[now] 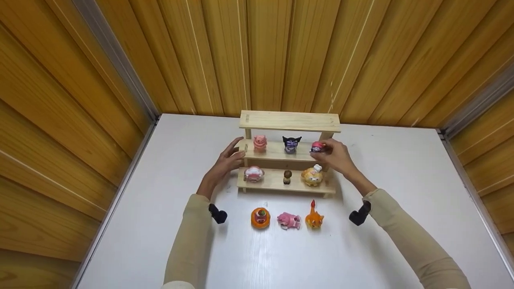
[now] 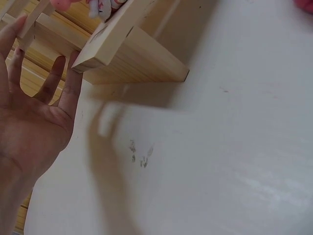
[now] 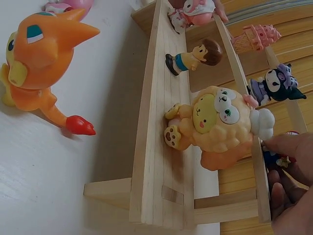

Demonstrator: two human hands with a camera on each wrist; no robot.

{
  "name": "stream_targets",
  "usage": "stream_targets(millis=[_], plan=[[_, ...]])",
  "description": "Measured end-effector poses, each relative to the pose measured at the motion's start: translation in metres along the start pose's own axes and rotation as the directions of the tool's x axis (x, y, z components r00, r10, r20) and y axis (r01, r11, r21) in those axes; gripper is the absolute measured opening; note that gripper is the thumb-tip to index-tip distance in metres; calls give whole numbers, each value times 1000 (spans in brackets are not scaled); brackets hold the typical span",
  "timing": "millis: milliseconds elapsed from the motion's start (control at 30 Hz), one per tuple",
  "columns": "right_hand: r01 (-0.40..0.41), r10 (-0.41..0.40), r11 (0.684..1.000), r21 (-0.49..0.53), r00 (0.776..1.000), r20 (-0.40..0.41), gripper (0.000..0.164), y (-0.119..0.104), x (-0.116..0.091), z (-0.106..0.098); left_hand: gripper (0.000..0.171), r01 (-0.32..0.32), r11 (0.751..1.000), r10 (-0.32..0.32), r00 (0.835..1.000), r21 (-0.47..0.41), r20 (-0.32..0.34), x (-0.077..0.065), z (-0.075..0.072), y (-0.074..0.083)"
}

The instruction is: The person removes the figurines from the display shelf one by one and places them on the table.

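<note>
A three-tier wooden display shelf (image 1: 289, 120) stands on the white table. My left hand (image 1: 227, 162) touches the shelf's left side, its fingers extended against the board ends, as the left wrist view shows. At the right end of the middle tier, my right hand (image 1: 337, 156) pinches a small red-and-blue figurine (image 1: 317, 147); fingers partly hide it. Along that tier stand a black-and-purple figurine (image 1: 291, 144) and a pink figurine (image 1: 260, 143). The lowest tier holds a pink-and-white figurine (image 1: 253, 174), a brown-haired doll (image 1: 287, 177) and a fluffy yellow figurine with a white hat (image 1: 312, 176).
In front of the shelf, a round orange figurine (image 1: 260, 218), a pink figurine lying down (image 1: 288, 220) and an orange figurine with a red-tipped tail (image 1: 314, 218) are on the table (image 1: 281, 261). Wood-panelled walls (image 1: 265, 52) surround the table's back and sides.
</note>
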State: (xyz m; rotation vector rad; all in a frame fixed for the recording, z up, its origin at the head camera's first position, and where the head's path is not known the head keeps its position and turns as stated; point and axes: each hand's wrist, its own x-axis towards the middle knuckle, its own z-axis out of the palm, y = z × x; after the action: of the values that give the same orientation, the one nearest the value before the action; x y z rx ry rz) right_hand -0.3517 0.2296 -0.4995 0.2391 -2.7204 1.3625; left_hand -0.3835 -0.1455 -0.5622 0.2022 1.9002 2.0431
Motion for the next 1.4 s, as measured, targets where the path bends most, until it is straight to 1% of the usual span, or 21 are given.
stream_targets(millis=[267, 467, 600, 667, 767, 900, 1033, 1167, 1267, 1400], plan=[[3, -3, 1000, -8, 999, 36, 35, -3, 1, -7, 64, -4, 1000, 4, 1000, 0, 3, 2, 0, 0], [-9, 8, 1000, 6, 998, 59, 37, -4, -8, -19, 64, -2, 1000, 2, 1000, 14, 9, 1, 1, 0], [-19, 18, 1000, 18, 997, 73, 36, -6, -20, -30, 65, 4, 1000, -4, 1000, 18, 11, 1, 1, 0], [-20, 19, 1000, 16, 997, 78, 35, -7, -24, -34, 64, 5, 1000, -5, 1000, 15, 2, 1, 1, 0], [-26, 26, 1000, 7, 996, 90, 36, -9, -31, -40, 64, 7, 1000, -7, 1000, 17, -10, 2, 1, 0], [-31, 31, 1000, 3, 995, 98, 38, -11, -41, -47, 64, 4, 1000, -4, 1000, 14, -6, 2, 0, 0], [-50, 43, 997, 67, 994, 99, 39, -12, -56, -51, 65, -2, 1000, 2, 1000, 8, 1, 1, 0, 1], [-78, 62, 989, 129, 991, 119, 37, -12, -76, -51, 67, 12, 1000, -12, 1000, 14, 5, 0, 2, 1], [-79, 60, 986, 149, 990, 128, 34, -10, -90, -51, 67, 18, 1000, -18, 1000, 20, 4, 0, 2, 1], [-55, 33, 984, 169, 991, 131, 31, -4, -102, -48, 66, 6, 1000, -6, 1000, 14, 0, 0, 2, 1]])
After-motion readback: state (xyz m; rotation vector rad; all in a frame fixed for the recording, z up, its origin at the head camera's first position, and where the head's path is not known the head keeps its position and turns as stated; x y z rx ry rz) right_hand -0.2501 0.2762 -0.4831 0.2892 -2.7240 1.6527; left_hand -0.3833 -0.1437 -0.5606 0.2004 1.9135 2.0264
